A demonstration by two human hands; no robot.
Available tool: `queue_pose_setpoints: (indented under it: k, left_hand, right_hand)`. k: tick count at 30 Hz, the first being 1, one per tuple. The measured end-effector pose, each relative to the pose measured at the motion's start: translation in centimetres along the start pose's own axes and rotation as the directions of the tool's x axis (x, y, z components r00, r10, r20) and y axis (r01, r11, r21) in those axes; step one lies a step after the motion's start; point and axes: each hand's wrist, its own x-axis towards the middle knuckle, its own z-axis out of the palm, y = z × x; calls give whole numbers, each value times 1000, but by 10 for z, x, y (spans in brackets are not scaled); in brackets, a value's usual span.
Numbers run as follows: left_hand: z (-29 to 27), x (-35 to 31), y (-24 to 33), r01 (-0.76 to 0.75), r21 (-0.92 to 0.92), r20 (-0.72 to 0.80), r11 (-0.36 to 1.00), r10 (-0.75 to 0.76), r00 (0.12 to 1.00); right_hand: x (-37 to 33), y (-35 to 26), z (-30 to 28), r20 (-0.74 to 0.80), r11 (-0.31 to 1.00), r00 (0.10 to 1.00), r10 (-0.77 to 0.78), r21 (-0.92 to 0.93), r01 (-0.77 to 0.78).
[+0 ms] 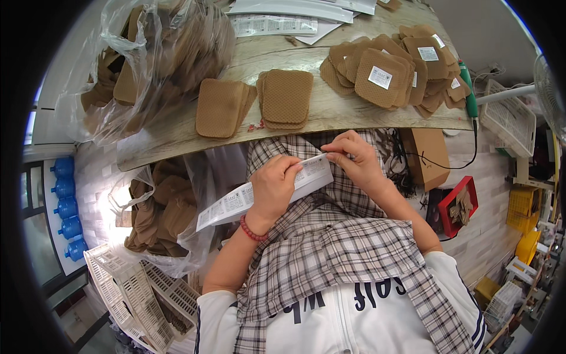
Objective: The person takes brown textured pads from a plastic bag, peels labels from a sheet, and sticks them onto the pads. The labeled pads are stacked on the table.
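Note:
My left hand (pixel 274 184) grips a long white sheet of printed labels (pixel 236 200) over my lap. My right hand (pixel 351 154) pinches the sheet's upper right end, fingertips on one label at its edge. A red bead bracelet (pixel 252 230) circles my left wrist. On the wooden table (pixel 330 112) just beyond my hands lie two stacks of tan waffle-textured pads (pixel 286 97), and to the right a spread pile of the same pads with white labels stuck on them (pixel 389 71).
A clear plastic bag of tan pads (pixel 147 65) sits at the table's left, another bag (pixel 159 212) below it by my left knee. White plastic crates (pixel 135 295) lie lower left. More label sheets (pixel 277 23) rest at the table's far side. A cardboard box (pixel 430 156) and red bin (pixel 457 203) stand right.

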Motion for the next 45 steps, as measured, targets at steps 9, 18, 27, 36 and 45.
queue_pose_setpoints:
  k: [9, 18, 27, 36, 45]
  left_hand:
    - [-2, 17, -2, 4, 44, 63, 999, -6, 998]
    - [-7, 35, -11, 275, -42, 300, 961, -250, 920]
    - [-10, 53, -40, 576, -230, 615, 785, -341, 711]
    - [-3, 30, -19, 208, 9, 324, 978, -199, 925]
    - [-12, 42, 9, -328, 256, 124, 909, 305, 944]
  right_hand:
    - [13, -6, 1, -30, 907, 959, -283, -332, 258]
    - [10, -1, 11, -25, 777, 884, -467, -489, 397]
    - [-16, 4, 16, 34, 712, 803, -595, -441, 547]
    - [-6, -37, -6, -201, 912, 893, -402, -179, 370]
    - [104, -6, 8, -254, 884, 935, 248, 453, -111]
